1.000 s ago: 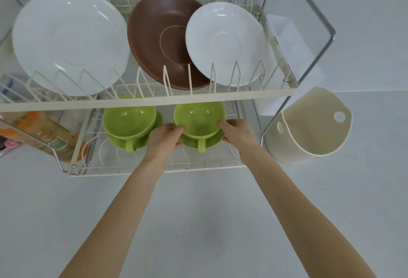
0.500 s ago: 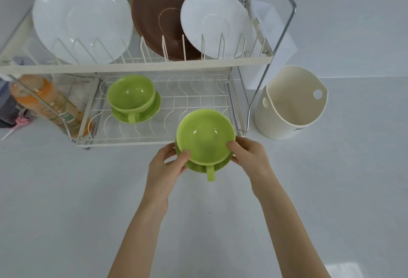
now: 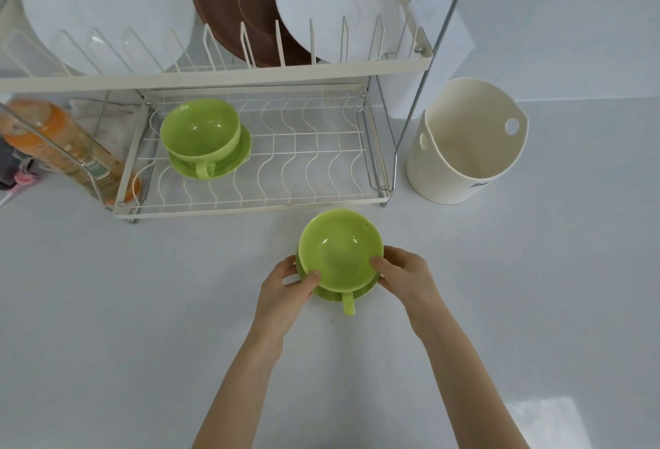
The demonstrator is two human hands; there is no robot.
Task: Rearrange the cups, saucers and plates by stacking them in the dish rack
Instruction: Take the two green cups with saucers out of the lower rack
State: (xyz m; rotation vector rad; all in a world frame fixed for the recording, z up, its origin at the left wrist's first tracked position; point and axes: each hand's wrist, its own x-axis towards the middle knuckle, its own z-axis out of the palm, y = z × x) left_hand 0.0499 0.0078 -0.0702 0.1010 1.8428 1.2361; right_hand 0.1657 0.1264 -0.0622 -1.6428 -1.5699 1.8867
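A green cup (image 3: 339,248) sits on its green saucer (image 3: 360,292) over the counter, just in front of the dish rack (image 3: 250,207). My left hand (image 3: 285,288) grips the set's left side and my right hand (image 3: 407,275) its right side. The cup's handle points toward me. A second green cup (image 3: 200,129) on a saucer (image 3: 235,163) stands at the left of the rack's lower tier. On the upper tier lean a large white plate (image 3: 103,6), a brown plate (image 3: 228,2) and a smaller white plate (image 3: 335,2).
A cream utensil holder (image 3: 460,163) stands on the counter to the right of the rack. An orange bottle (image 3: 60,148) lies at the rack's left end. Grey counter (image 3: 143,323) spreads in front.
Both hands have drawn the right-hand green cup and saucer out of the rack's lower tier toward me, down to the counter in front of the rack.
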